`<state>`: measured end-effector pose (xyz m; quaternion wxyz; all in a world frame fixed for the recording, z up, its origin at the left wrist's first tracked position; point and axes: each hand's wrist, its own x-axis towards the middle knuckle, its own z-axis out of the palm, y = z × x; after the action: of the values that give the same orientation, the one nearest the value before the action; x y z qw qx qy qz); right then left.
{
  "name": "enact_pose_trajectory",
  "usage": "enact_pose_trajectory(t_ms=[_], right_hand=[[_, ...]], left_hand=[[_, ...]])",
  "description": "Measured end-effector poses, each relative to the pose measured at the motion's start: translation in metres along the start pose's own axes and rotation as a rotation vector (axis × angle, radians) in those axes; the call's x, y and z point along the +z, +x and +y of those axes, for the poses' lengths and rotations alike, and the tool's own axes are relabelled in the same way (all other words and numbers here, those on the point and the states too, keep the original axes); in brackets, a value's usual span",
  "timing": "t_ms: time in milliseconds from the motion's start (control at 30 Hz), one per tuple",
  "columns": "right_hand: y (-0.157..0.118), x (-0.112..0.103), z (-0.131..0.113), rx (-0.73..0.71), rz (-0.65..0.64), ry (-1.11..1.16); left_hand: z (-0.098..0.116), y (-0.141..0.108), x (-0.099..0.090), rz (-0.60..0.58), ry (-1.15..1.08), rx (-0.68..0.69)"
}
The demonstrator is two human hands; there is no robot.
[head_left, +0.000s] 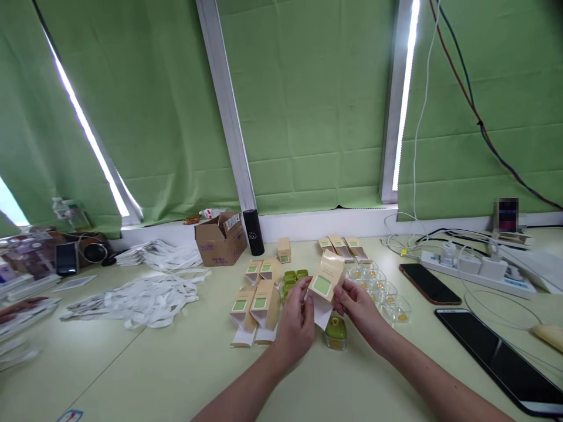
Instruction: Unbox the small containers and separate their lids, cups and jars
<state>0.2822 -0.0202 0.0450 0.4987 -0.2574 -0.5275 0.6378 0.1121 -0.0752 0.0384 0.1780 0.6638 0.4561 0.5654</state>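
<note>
A small cream cardboard box (333,271) with a green square on its face is held up off the table between both my hands, its flaps folded out. My left hand (295,319) grips its left side, and my right hand (358,305) pinches its right side. Just below stands a clear square container with a green lid (336,333). More green lids (290,275) sit behind my left hand, partly hidden by it. Several clear containers (387,292) with yellow spots are grouped behind my right hand. To the left stand several similar cream boxes (265,302) with flaps open.
Further cream boxes (344,247) stand at the back. Left are a brown carton (221,239), a black cylinder (254,232) and white straps (145,299). Right lie a phone (430,283), a tablet (499,354) and a power strip (477,274) with cables. Another person's hand (20,308) shows far left.
</note>
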Motion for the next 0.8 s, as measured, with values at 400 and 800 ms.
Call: enact_pose_trajectory(t_ms=[400, 800], right_hand=[[-0.004, 0.005, -0.013, 0.004, 0.008, -0.086], [-0.004, -0.004, -0.003, 0.02, 0.043, -0.088]], left_hand=[[0.012, 0.002, 0.001, -0.045, -0.219, -0.126], [0.021, 0.007, -0.005, -0.118, -0.561, -0.21]])
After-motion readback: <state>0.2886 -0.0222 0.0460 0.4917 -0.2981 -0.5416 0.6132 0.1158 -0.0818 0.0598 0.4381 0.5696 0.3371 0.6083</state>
